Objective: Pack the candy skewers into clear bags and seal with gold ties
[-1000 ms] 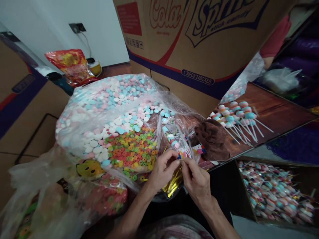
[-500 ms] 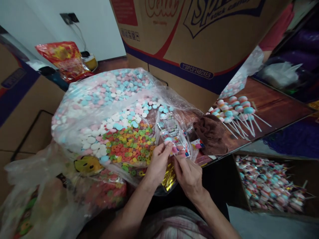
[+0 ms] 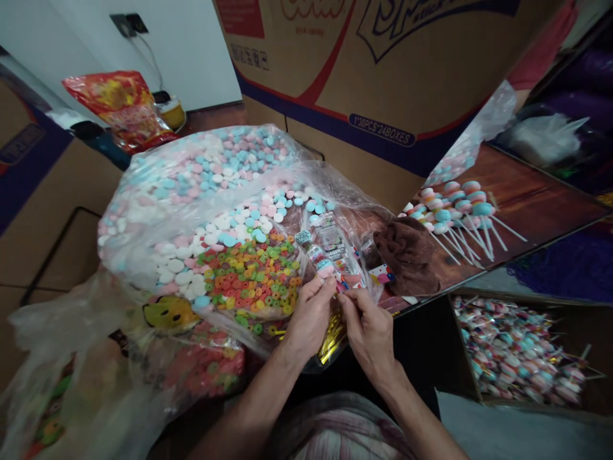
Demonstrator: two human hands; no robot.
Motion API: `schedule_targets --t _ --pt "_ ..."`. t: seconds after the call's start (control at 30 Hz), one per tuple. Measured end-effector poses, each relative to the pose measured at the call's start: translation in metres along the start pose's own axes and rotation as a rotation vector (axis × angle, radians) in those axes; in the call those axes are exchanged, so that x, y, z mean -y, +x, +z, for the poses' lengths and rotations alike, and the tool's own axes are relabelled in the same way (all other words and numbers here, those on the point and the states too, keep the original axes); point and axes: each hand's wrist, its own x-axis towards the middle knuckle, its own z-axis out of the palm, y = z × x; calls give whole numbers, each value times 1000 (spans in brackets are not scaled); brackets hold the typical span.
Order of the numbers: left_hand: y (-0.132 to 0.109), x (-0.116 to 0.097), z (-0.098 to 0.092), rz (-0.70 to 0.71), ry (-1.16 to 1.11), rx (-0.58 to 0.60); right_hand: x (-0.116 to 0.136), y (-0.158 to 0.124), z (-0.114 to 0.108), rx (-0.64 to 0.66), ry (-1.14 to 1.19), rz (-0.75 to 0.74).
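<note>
Between my two hands is a marshmallow lollipop (image 3: 324,267) in a clear printed wrapper, its upper end pointing away from me. My left hand (image 3: 310,314) is closed around its near part. The fingers of my right hand (image 3: 370,324) pinch the wrapper's lower end; any tie there is too small to make out. Gold twist ties (image 3: 331,340) lie just below the hands. Beyond the lollipop is a stack of clear printed wrappers (image 3: 331,235). To the left lie colourful ring candies (image 3: 253,271) and pastel marshmallow discs (image 3: 215,230) in a large plastic bag.
Unwrapped marshmallow sticks (image 3: 462,207) lie at the table's right, beside a brown cloth (image 3: 406,255). Below, an open carton (image 3: 467,358) holds many wrapped lollipops. A large cardboard box (image 3: 330,83) stands behind. At far right shows another person's pink sleeve (image 3: 543,48).
The wrapper has gone from flat and loose to gathered narrowly around the lollipop. My right hand has risen slightly to pinch its lower end.
</note>
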Motion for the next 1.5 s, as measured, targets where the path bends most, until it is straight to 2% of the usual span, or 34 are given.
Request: schedule_targets --t 0.13,0.2,0.3,0.37,0.4,0.47,0.57,0.63,0.73,0.87,1.0,1.07,1.13,1.23,1.37,1.43,1.5 --pt "-1 -1 -5 70 78 -32 2 6 2 89 231 233" --pt "-5 -7 -10 68 115 -18 10 10 5 155 420 351" --pt "-13 -22 -19 -4 73 56 25 14 11 309 729 559" --pt "-17 -33 -22 -27 33 124 31 18 12 423 807 627" --pt "-18 -37 -23 -13 24 135 32 20 12 481 784 615" --pt "-17 -43 -23 50 21 138 28 23 7 555 601 489" --pt "-11 -47 -22 139 15 69 11 24 -7 442 174 202" --pt "-6 -45 -25 140 62 18 1 22 -18 452 22 60" --pt "0 -36 -32 123 161 -28 -7 17 -26 570 -65 -55" --pt "2 -26 -38 178 209 -87 -2 14 -21 595 -169 -127" --pt "0 -32 -40 207 174 -100 5 9 -12 659 -286 -262" --pt "-1 -38 -40 206 155 -109 6 4 -6 648 -348 -319" --pt "-2 -42 -41 216 145 -119 6 -1 0 587 -378 -331" --pt "0 -43 -41 224 144 -124 2 -6 5 437 -313 -258" --pt "1 -38 -39 173 148 -136 -10 1 -7 230 -197 -101" --pt "2 -36 -39 171 155 -150 -18 8 -18 194 -190 -33" --pt "4 -34 -39 190 164 -174 -23 15 -25 218 -196 5"
